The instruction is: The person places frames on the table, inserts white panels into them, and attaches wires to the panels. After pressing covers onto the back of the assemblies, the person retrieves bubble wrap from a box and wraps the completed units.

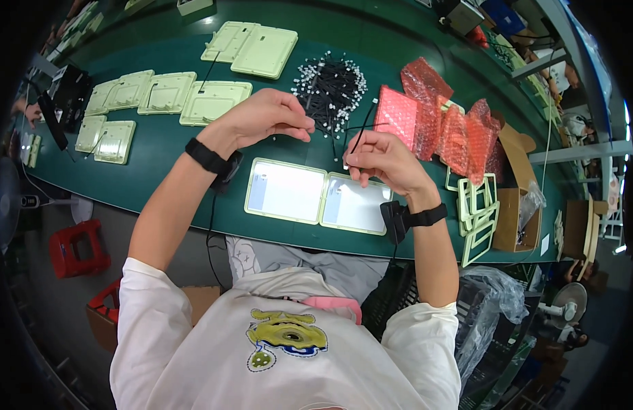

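My left hand (pixel 267 117) is closed in a pinch at the near left side of a pile of short black cables (pixel 325 92) with white connectors. Whatever its fingertips hold is too small to make out. My right hand (pixel 385 162) pinches a thin black cable (pixel 359 139) just in front of the pile. Below both hands, two pale green panels with bright white faces lie side by side, a left panel (pixel 287 191) and a right panel (pixel 356 203). The right hand hovers over the far edge of the right panel. A black band circles each wrist.
Pale green housings (pixel 167 93) lie at the left, with two more (pixel 264 52) farther back. Red bubble wrap (pixel 426 102), stacked pale green frames (pixel 478 212) and an open cardboard box (pixel 518 205) occupy the right. A red stool (pixel 79 248) stands beyond the left table edge.
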The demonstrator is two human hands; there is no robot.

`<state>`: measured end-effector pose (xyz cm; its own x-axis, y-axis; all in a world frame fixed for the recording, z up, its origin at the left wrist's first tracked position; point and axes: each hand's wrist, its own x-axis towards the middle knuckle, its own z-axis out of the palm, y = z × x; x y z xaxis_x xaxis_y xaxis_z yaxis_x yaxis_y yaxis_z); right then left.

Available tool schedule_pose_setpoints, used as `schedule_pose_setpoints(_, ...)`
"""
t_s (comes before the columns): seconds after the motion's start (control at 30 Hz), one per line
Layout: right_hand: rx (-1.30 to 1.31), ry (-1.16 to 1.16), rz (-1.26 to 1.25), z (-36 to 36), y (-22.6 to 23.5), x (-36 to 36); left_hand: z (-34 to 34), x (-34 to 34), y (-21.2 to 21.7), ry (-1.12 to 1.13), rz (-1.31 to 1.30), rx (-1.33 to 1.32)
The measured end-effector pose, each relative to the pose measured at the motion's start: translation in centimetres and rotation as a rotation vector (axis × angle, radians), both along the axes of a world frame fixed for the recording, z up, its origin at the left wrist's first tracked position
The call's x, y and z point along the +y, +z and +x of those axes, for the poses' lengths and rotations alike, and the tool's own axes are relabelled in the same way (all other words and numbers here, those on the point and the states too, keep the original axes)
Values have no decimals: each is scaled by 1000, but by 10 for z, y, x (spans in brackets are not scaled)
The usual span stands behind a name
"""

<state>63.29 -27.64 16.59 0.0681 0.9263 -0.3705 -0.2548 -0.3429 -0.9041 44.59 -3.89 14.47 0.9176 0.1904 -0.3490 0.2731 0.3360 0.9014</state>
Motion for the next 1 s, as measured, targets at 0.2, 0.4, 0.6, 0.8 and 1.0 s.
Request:
schedule_pose_setpoints(0.2,-193,-93,-16,-18,-16,-23,-24,-10,-6,66,-101,4)
schedule_pose_setpoints(0.4,-693,-185,48,-47,-38,-42,-58,-16,-5,140,-6,35)
schedule_pose_setpoints(0.6,-934,-215,146,-61,-44,-48,-79,-24,-5,106,310,112)
schedule_pose_setpoints(0.8,-1007,-195,151,-64,-48,-46,-93,-29,-21,112,367,114)
schedule_pose_setpoints(1.0,-1222,-90,323,-59,-48,-47,-96,-30,-23,68,517,97)
